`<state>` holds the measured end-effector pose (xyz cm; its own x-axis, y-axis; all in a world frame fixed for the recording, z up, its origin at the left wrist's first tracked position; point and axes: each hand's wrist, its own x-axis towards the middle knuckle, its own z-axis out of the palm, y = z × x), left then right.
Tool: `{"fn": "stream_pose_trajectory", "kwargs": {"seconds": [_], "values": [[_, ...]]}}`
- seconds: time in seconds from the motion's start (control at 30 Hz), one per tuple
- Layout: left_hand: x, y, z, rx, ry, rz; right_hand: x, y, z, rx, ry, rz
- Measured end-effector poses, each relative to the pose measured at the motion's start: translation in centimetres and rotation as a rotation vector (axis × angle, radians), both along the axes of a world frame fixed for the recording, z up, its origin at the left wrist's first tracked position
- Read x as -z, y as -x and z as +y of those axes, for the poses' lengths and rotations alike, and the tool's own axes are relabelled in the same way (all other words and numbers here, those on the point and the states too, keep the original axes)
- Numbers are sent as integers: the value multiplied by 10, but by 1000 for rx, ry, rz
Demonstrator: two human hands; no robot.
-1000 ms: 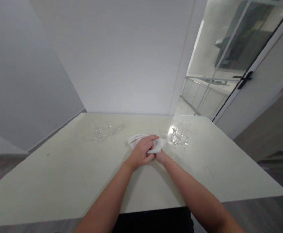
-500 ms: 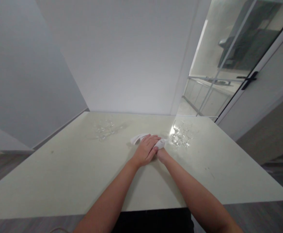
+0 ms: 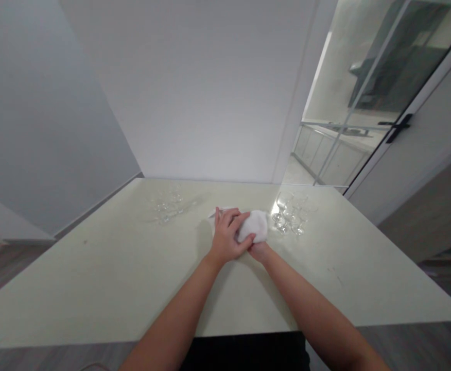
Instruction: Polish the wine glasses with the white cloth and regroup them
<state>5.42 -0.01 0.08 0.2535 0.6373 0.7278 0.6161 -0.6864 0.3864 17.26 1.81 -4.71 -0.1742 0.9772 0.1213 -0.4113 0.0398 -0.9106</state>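
Observation:
Over the middle of the table, my two hands work on a white cloth (image 3: 255,225) that is bunched into a rounded bundle. My left hand (image 3: 228,237) lies across its left part, fingers bent over it and thumb pressed along the near side. From below and the right, my right hand (image 3: 259,251) grips the bundle; most of its fingers are hidden beneath the cloth. Whether anything is wrapped inside cannot be seen. Just right of the cloth stand several clear stemmed glasses (image 3: 289,214). A second group of clear glassware (image 3: 167,205) is farther left, faint against the pale surface.
The pale table (image 3: 105,288) reaches back to a white wall (image 3: 194,103). At right is a glass-paned door (image 3: 341,134) with a black handle (image 3: 399,128). Small marks (image 3: 334,273) show on the table's right part.
The cloth has been turned and bulges up rounder between my hands. My left fingers have spread and shifted left, uncovering more cloth. The glasses stay where they were.

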Motion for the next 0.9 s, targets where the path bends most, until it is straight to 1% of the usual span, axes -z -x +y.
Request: {"fn": "stream_pose_trajectory", "kwargs": {"seconds": [0.07,0.13,0.23,0.3,0.4,0.5,0.57,0.63,0.7,0.73,0.77,0.8,0.87,0.9], "values": [[-1,5,2,22,18,-44,4,-2,-1,-62,9,120],[-1,8,5,105,45,-40,4,-2,-3,-115,55,207],[3,7,5,240,112,88,-5,-1,-6,-150,139,291],[7,2,6,274,150,177,-14,1,-8,-165,205,303],[15,-5,7,246,172,248,-27,4,-7,-176,322,280],[18,-9,9,172,148,264,-32,6,-6,-129,375,362],[17,-11,8,132,123,222,-33,6,-5,-93,399,439],[13,-10,6,121,102,162,-32,4,-3,-57,417,499],[7,-7,5,121,59,135,-31,2,-3,-61,409,536],[4,-2,5,102,21,122,-31,0,-3,-91,394,547],[1,4,7,53,-28,88,-31,-1,-2,-138,367,556],[-2,12,10,-35,-85,18,-31,-3,-2,-189,334,560],[-7,33,20,-298,-208,-231,-32,-5,-2,-251,270,572],[-8,45,26,-441,-261,-380,-32,-6,-2,-253,250,582]]}}
